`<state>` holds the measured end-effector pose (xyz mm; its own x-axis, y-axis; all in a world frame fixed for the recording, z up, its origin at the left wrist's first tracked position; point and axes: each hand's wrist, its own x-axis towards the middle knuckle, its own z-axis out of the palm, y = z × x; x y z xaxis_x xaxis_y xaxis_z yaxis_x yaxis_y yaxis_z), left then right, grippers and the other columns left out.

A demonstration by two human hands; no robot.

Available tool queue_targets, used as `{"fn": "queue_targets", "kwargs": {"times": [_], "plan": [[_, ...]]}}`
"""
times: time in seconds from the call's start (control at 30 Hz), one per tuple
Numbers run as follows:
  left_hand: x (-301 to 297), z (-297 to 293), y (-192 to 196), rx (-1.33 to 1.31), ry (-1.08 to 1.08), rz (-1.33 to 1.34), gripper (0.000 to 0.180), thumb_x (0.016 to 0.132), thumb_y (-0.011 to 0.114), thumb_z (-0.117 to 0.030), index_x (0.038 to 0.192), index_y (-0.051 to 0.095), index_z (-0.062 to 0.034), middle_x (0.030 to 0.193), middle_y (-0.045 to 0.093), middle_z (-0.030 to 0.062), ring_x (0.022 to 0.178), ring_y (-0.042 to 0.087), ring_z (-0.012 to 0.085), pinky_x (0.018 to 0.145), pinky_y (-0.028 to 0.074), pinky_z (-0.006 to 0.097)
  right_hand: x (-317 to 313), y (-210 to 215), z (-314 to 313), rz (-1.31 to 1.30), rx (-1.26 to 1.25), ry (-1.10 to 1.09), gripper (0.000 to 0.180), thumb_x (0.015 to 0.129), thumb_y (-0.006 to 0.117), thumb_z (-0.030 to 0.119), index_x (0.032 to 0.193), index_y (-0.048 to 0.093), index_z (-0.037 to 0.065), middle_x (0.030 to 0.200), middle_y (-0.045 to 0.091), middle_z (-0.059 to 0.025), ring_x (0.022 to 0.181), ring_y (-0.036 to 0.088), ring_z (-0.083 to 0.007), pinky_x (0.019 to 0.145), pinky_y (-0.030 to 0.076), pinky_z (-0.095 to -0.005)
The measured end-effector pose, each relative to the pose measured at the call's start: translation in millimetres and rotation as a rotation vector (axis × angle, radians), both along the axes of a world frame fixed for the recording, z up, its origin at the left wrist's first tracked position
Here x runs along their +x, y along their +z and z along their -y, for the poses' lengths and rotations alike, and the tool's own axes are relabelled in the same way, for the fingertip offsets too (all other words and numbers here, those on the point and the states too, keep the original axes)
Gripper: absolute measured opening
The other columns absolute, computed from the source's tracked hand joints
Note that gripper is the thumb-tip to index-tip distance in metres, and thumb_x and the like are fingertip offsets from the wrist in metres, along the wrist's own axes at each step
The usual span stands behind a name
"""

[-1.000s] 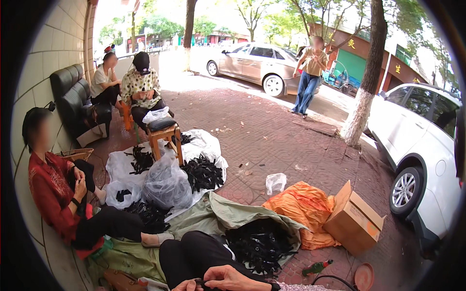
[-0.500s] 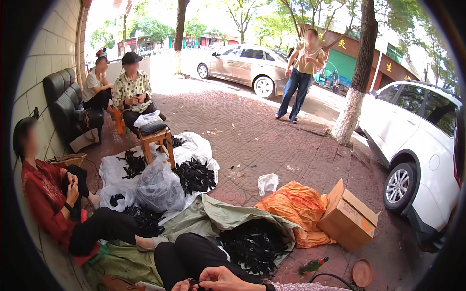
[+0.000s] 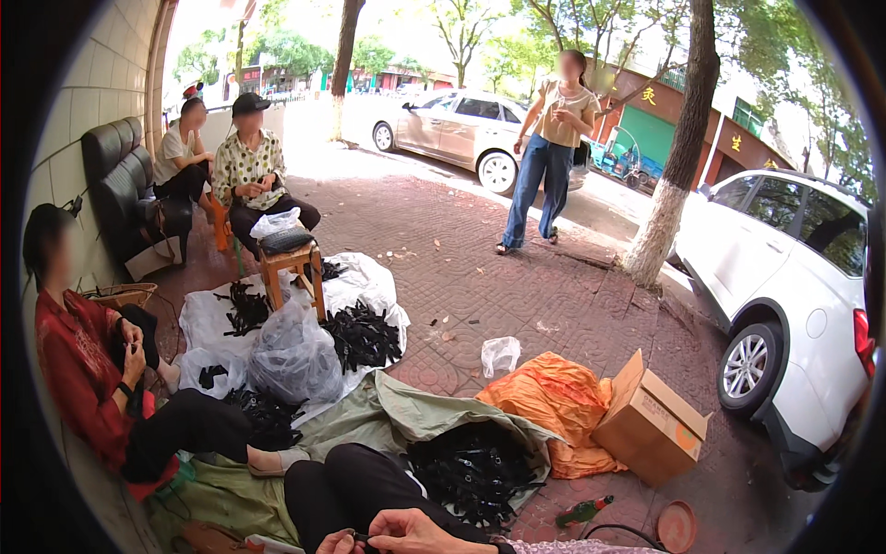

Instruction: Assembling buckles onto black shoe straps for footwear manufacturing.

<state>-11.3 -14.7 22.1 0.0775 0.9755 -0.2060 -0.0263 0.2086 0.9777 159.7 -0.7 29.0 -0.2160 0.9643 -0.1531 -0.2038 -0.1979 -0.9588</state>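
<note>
At the bottom edge, my left hand (image 3: 340, 542) and my right hand (image 3: 415, 533) meet over my black-trousered knee, fingers pinched together on a small black part (image 3: 361, 537). Only the tops of both hands show. Just beyond my knee lies a pile of black strap-like pieces (image 3: 475, 471) on a green cloth (image 3: 415, 411). More black pieces (image 3: 360, 334) lie on white sheeting (image 3: 369, 277) farther off.
A person in red sits at my left (image 3: 88, 379). Two people sit by a wooden stool (image 3: 293, 272) and a black sofa (image 3: 120, 189). Another person (image 3: 546, 148) stands on the brick paving. An orange cloth (image 3: 554, 402), cardboard box (image 3: 651, 425), tree trunk (image 3: 678, 157) and white car (image 3: 794, 277) are at right.
The view has shifted slightly downward and left. The standing person has stepped a little nearer. My hands stay together at the bottom edge.
</note>
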Motion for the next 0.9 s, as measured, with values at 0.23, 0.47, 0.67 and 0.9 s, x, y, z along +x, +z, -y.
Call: {"fn": "queue_targets", "kwargs": {"times": [0.23,0.47,0.67,0.9], "plan": [[-4.8,7.4,-27.6,-0.237,0.008,0.884,0.023,0.097,0.049,-0.003,0.118,0.054,0.0033,0.112,0.06,0.0081,0.107,0.056,0.0175,0.096,0.044,0.03,-0.9,-5.2,1.5,-0.07,-0.093,0.001,0.009,0.086,0.069,0.009,0.09,0.064,0.002,0.07,0.062,-0.0026,0.058,0.054,-0.0065,0.05,0.041,-0.0204],[-7.1,-3.7,-36.8,-0.309,0.016,0.983,0.015,0.097,0.052,-0.009,0.107,0.06,-0.0012,0.099,0.062,0.0042,0.091,0.06,0.0138,0.083,0.049,0.025,-2.2,-2.5,0.7,-0.006,-0.02,0.001,0.009,0.087,0.069,0.009,0.091,0.064,0.002,0.07,0.061,-0.0029,0.057,0.052,-0.0061,0.049,0.039,-0.0201],[-3.7,-6.1,-13.5,-0.222,0.013,0.591,0.015,0.097,0.051,-0.009,0.104,0.06,0.0002,0.098,0.06,0.0056,0.091,0.058,0.013,0.08,0.05,0.025,6.2,4.2,-5.2,-0.183,-0.315,0.07,0.01,0.087,0.069,0.009,0.089,0.063,0.002,0.07,0.062,-0.0033,0.056,0.052,-0.0062,0.048,0.039,-0.0196],[-2.4,-3.3,-6.0,-0.106,0.051,0.479,0.017,0.096,0.052,-0.007,0.109,0.059,0.0025,0.099,0.059,0.0066,0.091,0.058,0.0138,0.081,0.049,0.024,-11.3,-8.7,-1.3,0.083,0.191,-0.121,0.005,0.086,0.068,0.005,0.087,0.064,0.001,0.069,0.062,-0.0051,0.048,0.047,-0.006,0.042,0.033,-0.0189]]}}
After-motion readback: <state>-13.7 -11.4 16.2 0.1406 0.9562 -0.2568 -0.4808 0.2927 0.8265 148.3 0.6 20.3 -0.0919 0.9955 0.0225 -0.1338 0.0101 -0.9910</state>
